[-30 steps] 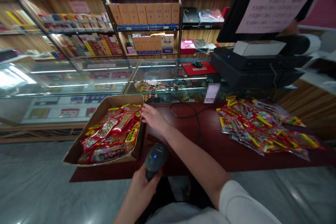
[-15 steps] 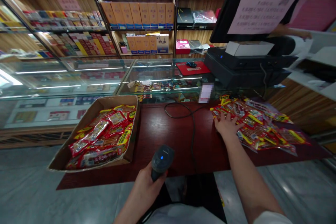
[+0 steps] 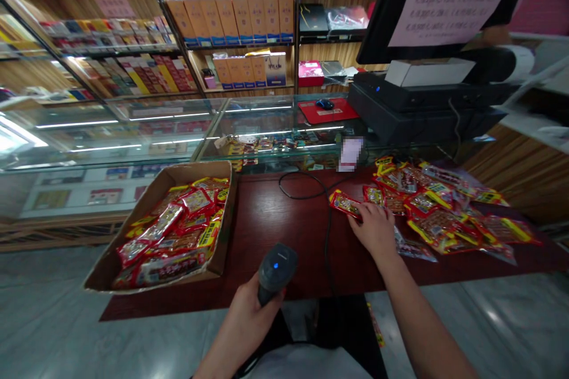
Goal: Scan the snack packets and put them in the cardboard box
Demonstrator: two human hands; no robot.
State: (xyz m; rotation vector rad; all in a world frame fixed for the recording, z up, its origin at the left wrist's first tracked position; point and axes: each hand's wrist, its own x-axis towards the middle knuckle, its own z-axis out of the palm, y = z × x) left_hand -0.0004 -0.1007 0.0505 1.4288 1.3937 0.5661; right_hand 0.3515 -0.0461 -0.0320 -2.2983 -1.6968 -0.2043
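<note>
My left hand [image 3: 253, 314] grips a dark barcode scanner [image 3: 278, 269] by its handle, its blue light showing on top, above the table's near edge. My right hand [image 3: 376, 231] has its fingers over the end of a red and yellow snack packet [image 3: 343, 202], just left of the pile. Another small packet [image 3: 372, 194] lies right behind those fingers. Beyond the hand, a loose pile of snack packets [image 3: 438, 228] spreads over the right side of the table. At the left stands an open cardboard box [image 3: 226, 243] holding several more red packets.
A black cable [image 3: 328, 237] loops across the dark red table [image 3: 275, 219]. Behind it runs a glass display counter [image 3: 262, 106] with a mouse [image 3: 324, 105] on a red mat. A monitor [image 3: 377, 18] stands at the right. One packet [image 3: 376, 325] lies on the floor.
My right hand has moved slightly left and nearer to me, bringing a snack packet away from the pile. The scanner in my left hand stays nearly in place.
</note>
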